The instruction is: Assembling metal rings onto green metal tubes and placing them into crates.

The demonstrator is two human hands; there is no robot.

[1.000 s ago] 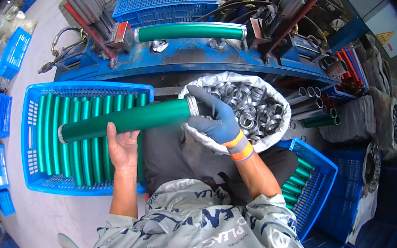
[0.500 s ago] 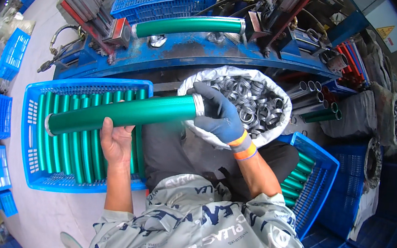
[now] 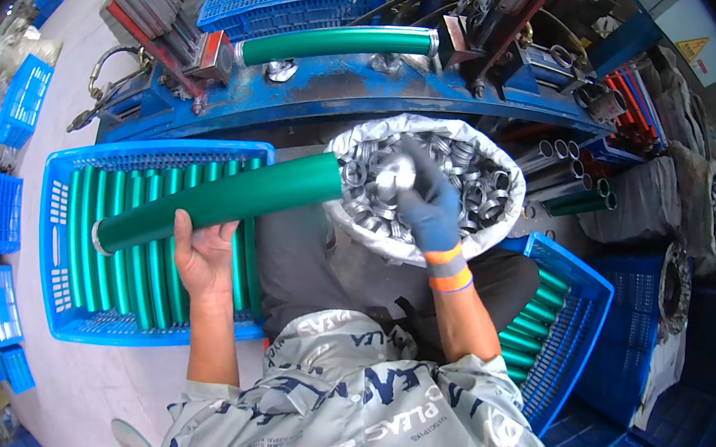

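Observation:
A long green tube (image 3: 228, 200) slants up to the right across my lap. My bare left hand (image 3: 203, 250) grips it from below near the middle. Its lower left end carries a silver ring (image 3: 98, 236), while the right end shows bare green. My right hand (image 3: 427, 200), in a blue-grey glove, is closed round a shiny round metal piece (image 3: 394, 175), just right of that bare end. Motion smears these fingers. Beneath them, a white sack (image 3: 465, 252) with a rolled rim holds many loose silver rings (image 3: 485, 189).
A blue crate (image 3: 141, 342) of green tubes stands at left, another blue crate (image 3: 577, 350) at right. Ahead, a blue machine bench (image 3: 320, 91) carries a green tube (image 3: 339, 43) between two fixtures. Bare metal tubes (image 3: 558, 171) lie right of the sack.
My right hand has moved right, off the tube's end and over the sack, with the metal piece. The silver ring no longer shows on that end. The tube has shifted slightly right.

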